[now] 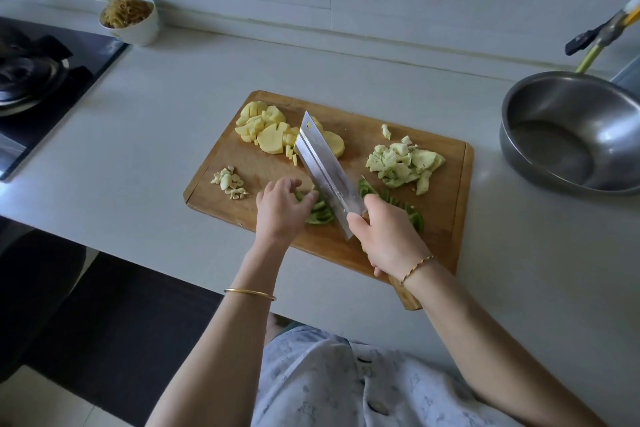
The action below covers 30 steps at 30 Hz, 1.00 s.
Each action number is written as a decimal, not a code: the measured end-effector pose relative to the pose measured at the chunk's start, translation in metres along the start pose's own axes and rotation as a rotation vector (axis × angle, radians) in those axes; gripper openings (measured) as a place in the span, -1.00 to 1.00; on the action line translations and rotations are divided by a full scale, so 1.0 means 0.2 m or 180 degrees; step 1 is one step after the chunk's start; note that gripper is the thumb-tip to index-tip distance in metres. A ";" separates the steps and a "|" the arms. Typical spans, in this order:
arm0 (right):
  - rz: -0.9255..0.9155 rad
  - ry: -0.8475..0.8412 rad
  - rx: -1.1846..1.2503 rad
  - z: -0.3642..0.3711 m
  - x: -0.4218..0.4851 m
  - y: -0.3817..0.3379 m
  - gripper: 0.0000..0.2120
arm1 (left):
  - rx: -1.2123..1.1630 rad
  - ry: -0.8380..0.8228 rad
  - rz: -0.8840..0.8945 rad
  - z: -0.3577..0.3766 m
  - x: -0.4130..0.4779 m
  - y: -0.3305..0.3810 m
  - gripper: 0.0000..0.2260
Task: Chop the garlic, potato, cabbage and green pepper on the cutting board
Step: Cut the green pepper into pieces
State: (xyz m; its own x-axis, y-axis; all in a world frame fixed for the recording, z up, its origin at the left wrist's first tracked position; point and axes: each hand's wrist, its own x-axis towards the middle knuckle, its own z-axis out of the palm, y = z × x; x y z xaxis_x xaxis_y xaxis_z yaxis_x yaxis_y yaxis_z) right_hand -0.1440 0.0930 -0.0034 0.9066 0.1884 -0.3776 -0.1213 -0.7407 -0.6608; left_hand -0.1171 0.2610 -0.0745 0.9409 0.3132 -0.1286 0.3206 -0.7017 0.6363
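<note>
A: Beyond the printed shirt [346, 388], what do the 2 hands do?
B: The right hand [388, 243] grips the cleaver [325, 166]; the left hand [278, 210], fingers [306, 198] curled, holds green pepper [320, 215] on the cutting board [446, 218], near the garlic [228, 182], potato [270, 132] and cabbage [401, 163].

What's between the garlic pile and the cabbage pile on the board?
In the head view, the cleaver blade crosses between garlic and cabbage; bare cutting board either side. Left hand on green pepper sits nearer.
</note>
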 end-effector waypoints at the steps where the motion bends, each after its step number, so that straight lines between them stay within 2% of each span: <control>1: 0.0006 -0.0020 0.0003 0.01 0.00 0.00 -0.77 | -0.0016 -0.0042 0.0051 0.01 0.00 0.00 -0.67; 7: 0.0104 -0.0157 0.0016 0.03 -0.01 -0.02 -0.82 | -0.0194 0.0058 0.0091 0.02 -0.03 0.01 -0.88; 11: 0.0128 -0.0161 -0.0058 0.04 -0.02 -0.04 -0.80 | -0.0227 0.0120 0.0075 0.04 -0.04 0.01 -0.82; 25: 0.0171 -0.0260 -0.0845 0.13 0.03 -0.09 -0.87 | -0.0374 0.0416 -0.0340 0.11 -0.08 0.07 -0.98; 30: 0.0067 -0.0085 -0.0907 0.18 0.03 -0.05 -0.85 | -0.0354 0.0450 -0.0303 0.11 -0.10 0.07 -0.97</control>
State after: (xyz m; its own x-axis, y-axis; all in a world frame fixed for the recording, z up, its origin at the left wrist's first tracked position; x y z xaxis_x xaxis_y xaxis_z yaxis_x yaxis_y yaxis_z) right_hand -0.1520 0.1247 -0.0211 0.8937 0.1853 -0.4086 -0.0180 -0.8952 -0.4453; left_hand -0.1288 0.2310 -0.0809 0.8797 0.4671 -0.0891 0.3860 -0.5920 0.7075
